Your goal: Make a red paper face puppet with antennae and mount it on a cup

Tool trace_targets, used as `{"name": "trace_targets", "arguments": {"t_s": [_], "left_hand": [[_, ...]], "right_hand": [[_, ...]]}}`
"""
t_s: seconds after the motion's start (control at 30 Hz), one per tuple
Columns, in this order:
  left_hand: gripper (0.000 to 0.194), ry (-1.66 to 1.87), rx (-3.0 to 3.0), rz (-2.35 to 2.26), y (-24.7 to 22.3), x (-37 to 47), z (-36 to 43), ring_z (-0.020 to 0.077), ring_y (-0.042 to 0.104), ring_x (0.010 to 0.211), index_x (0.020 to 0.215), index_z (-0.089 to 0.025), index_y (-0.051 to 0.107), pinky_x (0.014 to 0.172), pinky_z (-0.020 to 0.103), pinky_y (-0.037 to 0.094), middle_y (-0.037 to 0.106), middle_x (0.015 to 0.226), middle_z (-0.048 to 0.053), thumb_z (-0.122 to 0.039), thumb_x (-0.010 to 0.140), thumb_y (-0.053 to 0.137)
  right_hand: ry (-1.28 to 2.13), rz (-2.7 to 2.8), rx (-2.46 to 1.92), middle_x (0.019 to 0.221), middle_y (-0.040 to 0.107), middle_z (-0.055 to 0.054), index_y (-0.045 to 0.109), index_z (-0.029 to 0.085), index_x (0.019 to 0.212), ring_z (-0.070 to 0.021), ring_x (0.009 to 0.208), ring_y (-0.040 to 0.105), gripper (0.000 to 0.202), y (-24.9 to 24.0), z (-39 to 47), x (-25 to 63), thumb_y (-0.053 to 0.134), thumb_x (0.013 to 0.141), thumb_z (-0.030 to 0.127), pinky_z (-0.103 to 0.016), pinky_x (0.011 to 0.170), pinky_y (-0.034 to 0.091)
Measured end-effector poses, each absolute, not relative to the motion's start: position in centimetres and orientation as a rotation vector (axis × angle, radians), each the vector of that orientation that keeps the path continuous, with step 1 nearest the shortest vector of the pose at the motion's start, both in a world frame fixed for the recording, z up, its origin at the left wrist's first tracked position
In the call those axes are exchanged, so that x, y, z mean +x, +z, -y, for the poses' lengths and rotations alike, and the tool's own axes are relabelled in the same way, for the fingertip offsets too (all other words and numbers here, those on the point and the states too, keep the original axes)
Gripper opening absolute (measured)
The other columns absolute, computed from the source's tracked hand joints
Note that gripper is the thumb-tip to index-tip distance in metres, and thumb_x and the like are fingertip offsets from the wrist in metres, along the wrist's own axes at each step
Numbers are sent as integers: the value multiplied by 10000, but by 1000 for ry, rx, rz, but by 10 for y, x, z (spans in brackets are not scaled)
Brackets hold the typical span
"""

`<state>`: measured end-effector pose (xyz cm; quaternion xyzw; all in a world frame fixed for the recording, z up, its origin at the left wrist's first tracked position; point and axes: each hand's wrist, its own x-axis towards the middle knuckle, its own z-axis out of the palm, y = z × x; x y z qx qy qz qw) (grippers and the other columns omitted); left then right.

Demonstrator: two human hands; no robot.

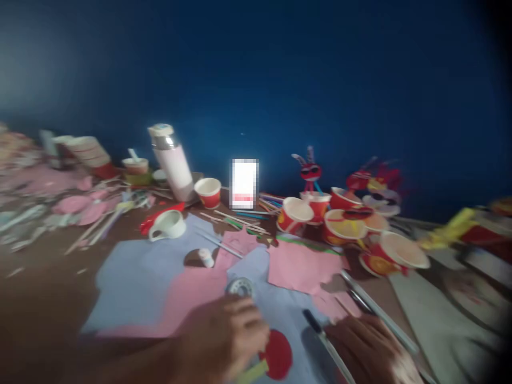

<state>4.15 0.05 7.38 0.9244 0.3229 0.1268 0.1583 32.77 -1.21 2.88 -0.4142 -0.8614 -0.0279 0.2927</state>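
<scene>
My left hand [246,333] is low in the middle, its fingers curled at the edge of a red paper disc [279,354]. A yellow strip [254,372] crosses the disc's lower left. To the right, my blurred right hand [368,344] is closed along a pen [330,346] with a black end pointing up and left. The exact grip is smeared. Under both hands lie blue paper [276,298] and pink paper [304,264]. A roll of tape [240,287] is just beyond my left hand, and a small white bottle [206,257] stands farther off.
A metal ruler [384,317] runs beside my right hand. Red paper cups [295,215] cluster at the back right, with a red figure [311,172] above one. A white thermos [174,165], a white mug [168,225] and a blurred bright screen [244,181] stand along the back.
</scene>
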Motion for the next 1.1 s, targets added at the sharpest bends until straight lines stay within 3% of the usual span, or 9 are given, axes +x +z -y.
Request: {"name": "trace_targets", "arguments": {"t_s": [0.1, 0.2, 0.3, 0.43, 0.57, 0.7, 0.87, 1.0, 1.1], "left_hand": [[175, 399, 2696, -1096, 85, 39, -25, 208, 539, 901, 933, -177, 594, 788, 334, 430, 631, 954, 63, -97, 922, 439], [191, 316, 2782, -1138, 81, 57, -46, 265, 508, 1054, 1054, -160, 582, 864, 406, 452, 603, 1138, 97, -123, 869, 552], [260, 188, 2811, -1113, 75, 78, -59, 286, 501, 1107, 1068, -155, 579, 891, 421, 461, 593, 1195, 106, -146, 813, 632], [189, 47, 2781, -1058, 73, 89, -74, 261, 561, 1050, 1030, -164, 596, 874, 394, 469, 630, 1148, 92, -169, 841, 604], [130, -22, 2793, -1034, 71, 90, -85, 271, 599, 988, 980, -160, 614, 840, 402, 473, 661, 1051, 105, -160, 863, 558], [107, -76, 2805, -1039, 73, 95, -84, 279, 607, 945, 932, -161, 623, 804, 397, 468, 663, 976, 103, -155, 867, 537], [200, -105, 2796, -1085, 77, 100, -82, 254, 614, 870, 879, -156, 641, 777, 371, 451, 670, 895, 93, -111, 884, 447], [235, -62, 2736, -1163, 79, 101, -85, 245, 631, 845, 849, -158, 668, 756, 345, 447, 694, 876, 89, -137, 880, 436], [245, 14, 2650, -1247, 81, 101, -90, 222, 636, 809, 805, -173, 679, 742, 307, 439, 698, 813, 66, -154, 869, 443]], "right_hand": [[-13, 2284, -1286, 613, 608, 0, 670, 225, 766, -143, 613, 599, 357, 53, 23, 339, 397, 992, 272, -303, 639, 378], [8, 2218, -1371, 566, 566, 5, 629, 195, 656, -123, 559, 544, 397, 57, 34, 342, 418, 986, 259, -289, 628, 347], [6, 2169, -1409, 533, 529, 14, 558, 187, 569, -111, 517, 484, 419, 51, 44, 344, 462, 967, 277, -281, 610, 325], [34, 2244, -1531, 678, 606, 2, 644, 207, 802, -154, 624, 557, 139, 46, 52, 344, 629, 849, 338, -291, 628, 336], [4, 2320, -1632, 805, 647, 3, 630, 246, 968, -199, 726, 602, 272, 44, 58, 341, 753, 728, 280, -296, 640, 355], [-46, 2365, -1610, 774, 656, 9, 619, 223, 857, -184, 654, 602, 184, 40, 61, 339, 714, 725, 137, -299, 591, 340], [-185, 2323, -1622, 662, 613, 6, 594, 219, 749, -183, 589, 591, 98, 37, 59, 344, 601, 791, 131, -304, 559, 320], [-249, 2250, -1644, 652, 601, -10, 589, 227, 758, -187, 573, 594, 278, 36, 56, 350, 383, 945, 234, -309, 549, 312], [-291, 2233, -1611, 662, 602, -16, 598, 229, 787, -191, 577, 591, 389, 36, 55, 352, 267, 988, 264, -314, 561, 318]]}}
